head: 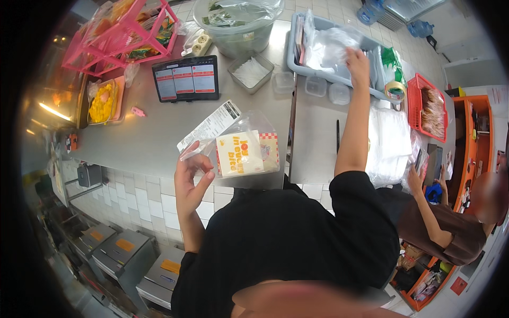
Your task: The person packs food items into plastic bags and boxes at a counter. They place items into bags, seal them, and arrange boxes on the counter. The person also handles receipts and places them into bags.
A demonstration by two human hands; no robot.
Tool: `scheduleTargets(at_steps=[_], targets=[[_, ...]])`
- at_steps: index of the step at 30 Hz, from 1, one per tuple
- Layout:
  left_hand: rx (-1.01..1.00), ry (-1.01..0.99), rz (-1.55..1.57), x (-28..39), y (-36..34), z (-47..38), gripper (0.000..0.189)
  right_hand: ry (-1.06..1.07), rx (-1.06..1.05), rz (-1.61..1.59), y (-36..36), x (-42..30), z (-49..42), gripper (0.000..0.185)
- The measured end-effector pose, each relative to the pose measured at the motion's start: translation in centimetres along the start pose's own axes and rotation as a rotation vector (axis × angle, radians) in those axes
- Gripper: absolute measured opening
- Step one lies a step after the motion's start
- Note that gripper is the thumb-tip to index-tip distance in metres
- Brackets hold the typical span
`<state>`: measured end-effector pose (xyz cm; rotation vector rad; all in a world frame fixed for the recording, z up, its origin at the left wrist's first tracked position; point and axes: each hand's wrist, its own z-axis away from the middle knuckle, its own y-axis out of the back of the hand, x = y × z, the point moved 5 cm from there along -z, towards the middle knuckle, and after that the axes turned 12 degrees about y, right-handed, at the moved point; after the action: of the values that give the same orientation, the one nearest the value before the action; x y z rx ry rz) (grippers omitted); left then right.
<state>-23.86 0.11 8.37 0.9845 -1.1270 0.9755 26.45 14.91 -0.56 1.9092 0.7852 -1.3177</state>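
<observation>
Right in front of me on the steel table lies a clear plastic bag [249,121] holding a food box with red checks [270,149] and a cream printed card or packet [239,154]. The fingers of my left hand [194,175] are curled at the bag's left end, with its loose film between them. A printed receipt [210,125] rests beside the bag. My right hand [358,65] reaches far forward over a grey-blue plastic crate [332,74], gripping thin clear plastic bags [332,45]; its fingertips are partly hidden by the film.
Behind the receipt stand a tablet [186,79], a steel container of white sticks [251,71] and a large plastic tub [238,37]. White bags [387,143] are stacked right, near a red basket [427,107]. A co-worker [441,226] handles things at the far right.
</observation>
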Motion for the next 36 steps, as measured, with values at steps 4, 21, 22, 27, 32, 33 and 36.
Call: scheduleTargets(at_steps=[4,21,22,27,32,33,36], targets=[[0.007,0.073,0.088,-0.6,0.6,-0.3,0.058,0.149,0.116,-0.973,-0.3,-6.6,5.5,0.023],[0.063,0.079,0.333,-0.7,1.8,0.6,0.031,0.139,-1.713,-0.400,-19.3,-13.6,20.0,0.023],[0.060,0.076,0.350,-0.9,1.9,0.8,0.030,-0.097,-1.368,-0.411,-17.5,-10.8,15.0,0.020],[0.070,0.111,0.262,-2.0,2.2,2.1,0.030,0.254,-0.020,0.983,-8.7,1.6,-1.4,0.054],[0.102,0.168,0.288,-2.7,2.4,3.1,0.030,0.042,-0.108,0.883,-8.2,9.6,-2.8,0.025],[0.106,0.182,0.276,-2.8,2.5,3.2,0.030,0.008,-0.079,0.886,-7.9,10.3,-2.7,0.026],[0.122,0.175,0.288,-2.8,2.7,3.3,0.030,0.044,-0.080,0.795,-7.0,11.2,-2.9,0.029]])
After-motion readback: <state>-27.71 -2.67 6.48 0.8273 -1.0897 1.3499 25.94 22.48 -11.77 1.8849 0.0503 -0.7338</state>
